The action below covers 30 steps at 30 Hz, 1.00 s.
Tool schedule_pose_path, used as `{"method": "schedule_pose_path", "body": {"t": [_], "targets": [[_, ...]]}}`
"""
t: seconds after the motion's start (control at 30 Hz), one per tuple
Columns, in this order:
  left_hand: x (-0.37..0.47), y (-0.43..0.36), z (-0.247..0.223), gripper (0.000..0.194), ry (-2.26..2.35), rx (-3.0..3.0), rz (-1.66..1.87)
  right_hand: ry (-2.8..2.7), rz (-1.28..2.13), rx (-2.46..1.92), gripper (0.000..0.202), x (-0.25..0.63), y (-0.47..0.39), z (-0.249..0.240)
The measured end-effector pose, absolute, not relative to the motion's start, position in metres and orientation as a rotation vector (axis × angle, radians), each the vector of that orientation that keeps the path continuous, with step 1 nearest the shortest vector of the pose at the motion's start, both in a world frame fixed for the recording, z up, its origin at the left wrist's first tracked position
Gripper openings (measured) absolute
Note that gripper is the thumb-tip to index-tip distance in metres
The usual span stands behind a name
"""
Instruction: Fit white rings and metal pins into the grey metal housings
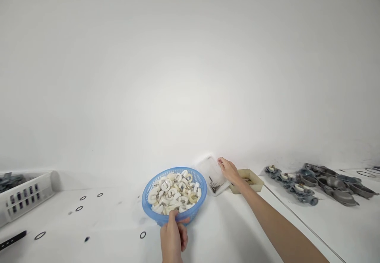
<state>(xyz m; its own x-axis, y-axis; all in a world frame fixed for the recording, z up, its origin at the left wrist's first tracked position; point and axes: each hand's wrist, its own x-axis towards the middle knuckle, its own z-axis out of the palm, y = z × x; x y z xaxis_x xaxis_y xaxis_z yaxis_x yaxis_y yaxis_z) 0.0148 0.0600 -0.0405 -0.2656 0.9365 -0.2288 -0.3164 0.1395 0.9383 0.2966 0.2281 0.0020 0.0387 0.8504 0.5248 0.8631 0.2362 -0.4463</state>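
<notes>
My left hand grips the near rim of a round blue plastic basket, thumb over the edge. The basket is tilted toward me and full of white and cream ring-shaped plastic parts. Just to its right, my right hand pinches the upper right edge of a small clear white plastic tray, which is tipped up beside the basket. Several thin metal pieces lie in the low end of that tray. Behind my right wrist stands a yellowish box with some small brownish pieces in it.
Grey plastic parts lie in groups at the right, near a thin rod or cord. A white slotted basket with grey parts stands at the left. Black rings and a black strap lie on the white surface, with a white wall behind.
</notes>
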Motion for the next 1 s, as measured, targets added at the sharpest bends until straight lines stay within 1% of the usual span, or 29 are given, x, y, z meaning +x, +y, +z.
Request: {"method": "schedule_pose_path", "body": {"t": [0.47,0.8,0.9,1.0], "targets": [[0.016,0.063,-0.043,0.047,1.287,0.673,1.394,-1.779,0.016,-1.647,0.026,0.3,0.23,-0.003],[0.019,0.058,-0.041,0.044,1.279,0.664,1.414,-1.724,0.01,-1.625,0.026,0.3,0.225,-0.015],[0.018,0.06,-0.042,0.047,1.287,0.651,1.385,-1.693,0.047,-1.604,0.027,0.3,0.227,-0.018],[0.019,0.062,-0.045,0.055,1.28,0.644,1.34,-1.663,0.075,-1.56,0.028,0.298,0.227,-0.02]]}}
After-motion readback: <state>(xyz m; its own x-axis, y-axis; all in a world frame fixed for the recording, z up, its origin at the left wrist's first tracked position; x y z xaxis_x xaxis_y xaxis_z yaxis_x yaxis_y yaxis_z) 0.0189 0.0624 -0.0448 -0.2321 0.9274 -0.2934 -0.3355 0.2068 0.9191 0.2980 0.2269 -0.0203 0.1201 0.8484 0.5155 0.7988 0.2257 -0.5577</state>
